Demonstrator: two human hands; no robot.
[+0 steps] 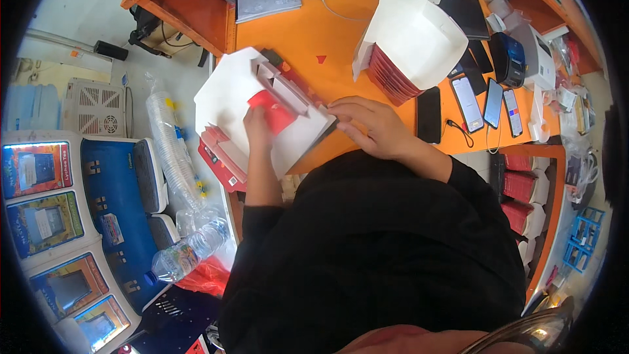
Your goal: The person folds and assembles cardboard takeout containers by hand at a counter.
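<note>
Carton [226, 92] lies beneath left hand [258, 124], gripping a red piece [278, 115], and against right hand [375, 127], grip unclear.

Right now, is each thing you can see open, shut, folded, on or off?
White-and-red carton: partly folded, open
Left hand: at the carton, blurred, grip unclear
Right hand: fingers extended at the carton's edge
Carton stack: nested, top one open
Black phone: screen dark
White-edged phone: screen lit
Plastic bottle: capped
Cups: nested in a clear sleeve
</note>
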